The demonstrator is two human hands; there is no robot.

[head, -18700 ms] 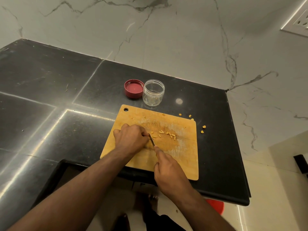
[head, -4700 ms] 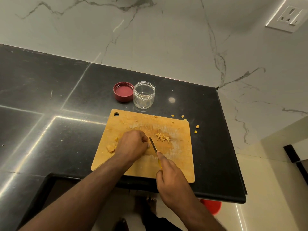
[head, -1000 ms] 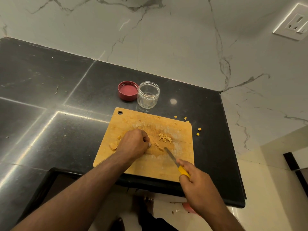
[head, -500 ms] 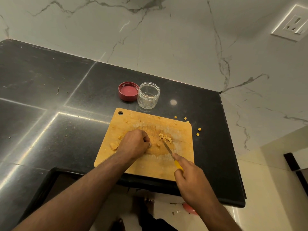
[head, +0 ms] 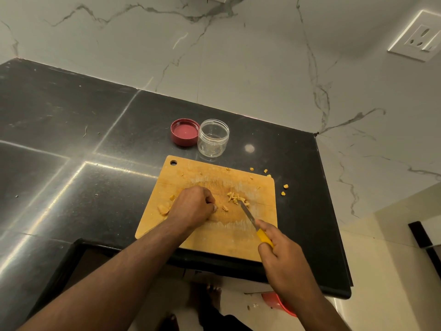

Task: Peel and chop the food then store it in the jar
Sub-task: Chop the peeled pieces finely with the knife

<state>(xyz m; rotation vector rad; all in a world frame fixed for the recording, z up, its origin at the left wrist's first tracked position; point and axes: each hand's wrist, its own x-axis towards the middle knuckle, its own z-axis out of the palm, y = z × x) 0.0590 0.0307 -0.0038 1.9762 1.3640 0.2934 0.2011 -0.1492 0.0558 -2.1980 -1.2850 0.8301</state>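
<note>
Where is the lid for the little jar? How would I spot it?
Find the wooden cutting board on the black stone counter. Just beyond its far edge stand two small round things, side by side. The round red plastic lid is the left one, lying with its hollow side up; the clear plastic jar beside it is see-through and taller.

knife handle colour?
Yellow; the knife handle shows in the right hand, head view.

Red lid point(head: 185, 134), black counter point(head: 71, 130) (white-veined wall point(head: 262, 56)).
</note>
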